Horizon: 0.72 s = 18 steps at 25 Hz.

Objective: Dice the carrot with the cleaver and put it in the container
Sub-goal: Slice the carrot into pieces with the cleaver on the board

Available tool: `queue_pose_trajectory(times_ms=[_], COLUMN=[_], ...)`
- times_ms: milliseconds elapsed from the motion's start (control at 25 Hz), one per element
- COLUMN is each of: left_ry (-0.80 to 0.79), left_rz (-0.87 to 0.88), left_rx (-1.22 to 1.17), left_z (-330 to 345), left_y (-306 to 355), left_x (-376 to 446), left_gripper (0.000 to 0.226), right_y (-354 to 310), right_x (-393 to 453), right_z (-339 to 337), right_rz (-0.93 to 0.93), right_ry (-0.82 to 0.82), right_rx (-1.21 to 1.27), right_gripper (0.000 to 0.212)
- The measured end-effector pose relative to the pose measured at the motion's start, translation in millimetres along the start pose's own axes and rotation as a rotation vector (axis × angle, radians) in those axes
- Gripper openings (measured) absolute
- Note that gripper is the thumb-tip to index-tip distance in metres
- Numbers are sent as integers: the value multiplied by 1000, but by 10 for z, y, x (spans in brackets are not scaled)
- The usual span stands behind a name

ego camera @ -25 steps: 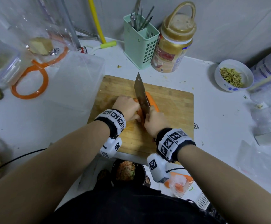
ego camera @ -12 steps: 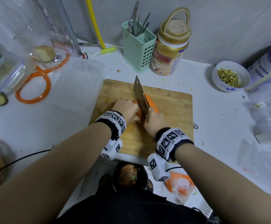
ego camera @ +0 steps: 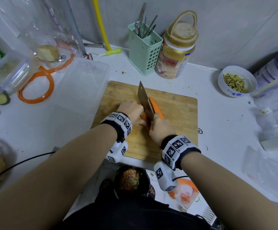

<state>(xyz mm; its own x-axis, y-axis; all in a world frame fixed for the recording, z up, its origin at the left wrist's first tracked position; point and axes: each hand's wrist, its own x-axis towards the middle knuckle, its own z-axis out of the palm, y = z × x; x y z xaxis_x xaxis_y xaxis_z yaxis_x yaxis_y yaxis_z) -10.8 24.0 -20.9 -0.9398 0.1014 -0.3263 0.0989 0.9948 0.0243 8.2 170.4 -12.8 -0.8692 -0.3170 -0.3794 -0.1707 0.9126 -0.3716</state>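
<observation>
An orange carrot (ego camera: 155,105) lies lengthwise on the wooden cutting board (ego camera: 178,113). The steel cleaver (ego camera: 144,101) stands on edge along the carrot, blade down into it. My right hand (ego camera: 159,128) grips the cleaver's handle, which the hand hides. My left hand (ego camera: 132,112) presses on the carrot's left part beside the blade, fingers curled over it. A clear plastic container (ego camera: 80,85) sits just left of the board.
A green utensil holder (ego camera: 144,53) and a gold-lidded jar (ego camera: 176,52) stand behind the board. A white bowl (ego camera: 237,80) of shreds sits at right. Orange ring (ego camera: 35,88) and clear tubs lie at left. A bin (ego camera: 131,180) sits below the counter edge.
Both hands keep their hold on carrot and cleaver. The view has shifted slightly; the blade stays along the carrot in about the same place.
</observation>
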Motion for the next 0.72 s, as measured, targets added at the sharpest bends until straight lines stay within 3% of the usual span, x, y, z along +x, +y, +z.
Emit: queue_pose_trajectory(times_ms=[280, 720], left_ry=[2, 19], left_rz=[-29, -23], left_rx=[-13, -13], left_z=[-9, -13], left_y=[39, 33], left_x=[7, -89], left_gripper=[58, 45], right_y=[100, 124], right_x=[-117, -127], right_z=[-53, -121], right_rz=[-7, 25], right_ry=[-6, -31], right_rx=[10, 22], right_gripper=[27, 32])
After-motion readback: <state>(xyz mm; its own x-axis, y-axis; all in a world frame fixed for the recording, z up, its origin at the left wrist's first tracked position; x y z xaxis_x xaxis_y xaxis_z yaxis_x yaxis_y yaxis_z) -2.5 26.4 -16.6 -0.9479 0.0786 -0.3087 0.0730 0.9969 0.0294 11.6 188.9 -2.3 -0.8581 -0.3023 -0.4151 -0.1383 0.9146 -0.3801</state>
